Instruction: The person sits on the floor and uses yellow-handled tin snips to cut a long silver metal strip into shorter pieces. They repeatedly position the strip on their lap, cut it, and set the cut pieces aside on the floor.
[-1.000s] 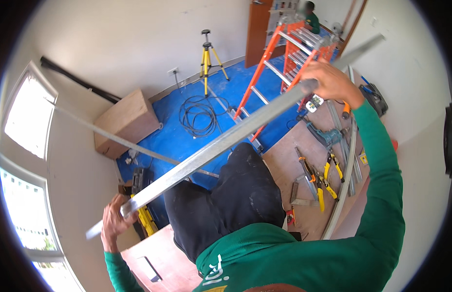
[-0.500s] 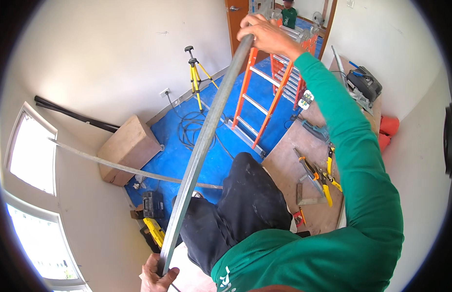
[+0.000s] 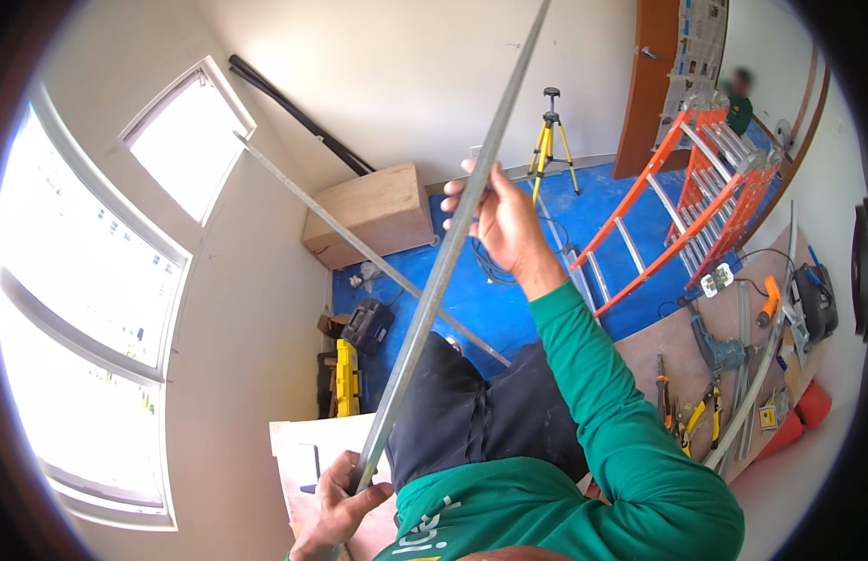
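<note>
A long grey metal profile [image 3: 432, 292] slants up in front of me, from low by my body to the top of the view. Near its lower end my left hand [image 3: 342, 505] is closed around it. My right hand [image 3: 511, 226] is behind the profile, higher up, its fingers spread and loosely bent past the far side. The fingers are not wrapped tight, and whether they touch it I cannot tell. A second long metal strip [image 3: 359, 245] runs from the small window down to beside my legs.
An orange stepladder [image 3: 630, 245] and yellow tripod [image 3: 546, 140] stand on the blue floor covering [image 3: 584, 187]. A wooden box [image 3: 368, 210] is by the wall. Right, a workbench [image 3: 640, 355] carries pliers [image 3: 701, 411] and a power tool [image 3: 719, 351]. A person [image 3: 739, 101] is beyond the ladder.
The view has swung left, bringing more window in. My right hand has loosened from the profile's upper part and sits lower along it. My left hand still grips the lower end.
</note>
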A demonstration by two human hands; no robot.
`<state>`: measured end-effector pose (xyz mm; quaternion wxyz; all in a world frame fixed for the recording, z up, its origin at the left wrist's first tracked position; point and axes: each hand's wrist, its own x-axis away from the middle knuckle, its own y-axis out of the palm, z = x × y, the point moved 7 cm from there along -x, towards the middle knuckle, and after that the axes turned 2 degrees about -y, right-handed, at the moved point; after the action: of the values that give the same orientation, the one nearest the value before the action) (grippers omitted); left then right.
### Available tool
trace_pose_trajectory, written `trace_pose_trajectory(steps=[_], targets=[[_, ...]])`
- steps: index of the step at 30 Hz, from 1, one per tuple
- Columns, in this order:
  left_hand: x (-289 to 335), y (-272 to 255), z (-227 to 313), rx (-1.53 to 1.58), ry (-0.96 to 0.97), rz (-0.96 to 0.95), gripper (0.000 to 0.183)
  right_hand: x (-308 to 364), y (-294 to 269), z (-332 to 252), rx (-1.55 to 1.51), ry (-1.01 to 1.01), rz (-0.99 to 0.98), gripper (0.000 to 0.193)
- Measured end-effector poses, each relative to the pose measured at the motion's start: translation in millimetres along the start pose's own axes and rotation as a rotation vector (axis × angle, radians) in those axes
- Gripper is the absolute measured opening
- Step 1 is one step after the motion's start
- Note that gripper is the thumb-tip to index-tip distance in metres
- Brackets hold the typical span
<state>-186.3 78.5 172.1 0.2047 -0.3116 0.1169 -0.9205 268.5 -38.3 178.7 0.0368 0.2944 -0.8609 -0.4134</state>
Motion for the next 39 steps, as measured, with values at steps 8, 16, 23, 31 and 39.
trace_pose_trajectory(steps=[8,16,23,31,39], targets=[[25,-4,-13,0.237,-0.03,0.186,0.031,0,85,95,0.087,0.315,-0.208,0.042],[26,-34,-31,0.416,0.033,0.362,0.023,47,160,175,0.333,0.502,-0.492,0.062],[45,-56,-76,0.376,-0.073,0.571,0.023,89,58,225,0.318,0.667,-0.369,0.079],[56,-63,-106,0.512,-0.081,0.622,0.021,137,-178,199,0.416,0.63,0.184,0.064],[59,-66,-112,0.453,-0.099,0.675,0.015,173,-253,182,0.412,0.59,0.371,0.053]])
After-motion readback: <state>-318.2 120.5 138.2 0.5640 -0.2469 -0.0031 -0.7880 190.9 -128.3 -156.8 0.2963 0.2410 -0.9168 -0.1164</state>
